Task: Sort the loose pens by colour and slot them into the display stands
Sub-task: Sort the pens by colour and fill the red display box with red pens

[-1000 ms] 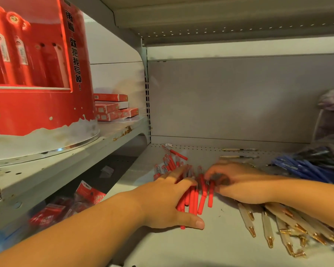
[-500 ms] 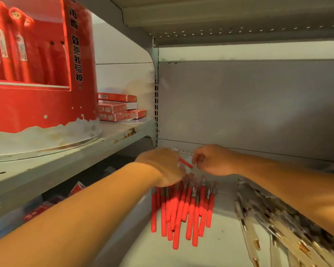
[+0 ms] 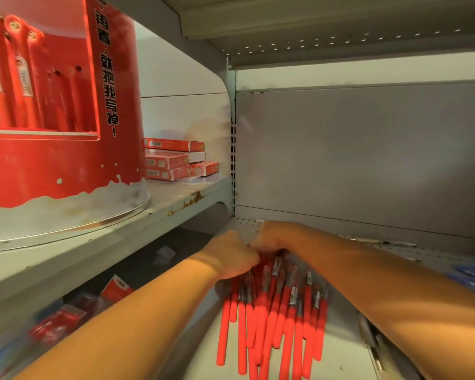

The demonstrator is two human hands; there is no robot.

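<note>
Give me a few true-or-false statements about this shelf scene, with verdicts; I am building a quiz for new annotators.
1. The red pens lie in a pile on the lower shelf. True.
2. Both hands are at the near end of the pile. False: the left hand and the right hand are close together at its far end, toward the back panel.
3. The red display stand stands on the higher shelf, to the left. True.
4. The red boxes are stacked among the pens. False: they are stacked on the higher shelf, beside the display stand.
5. The blue pens lie left of the red pens. False: they are at the right edge of the view.
</note>
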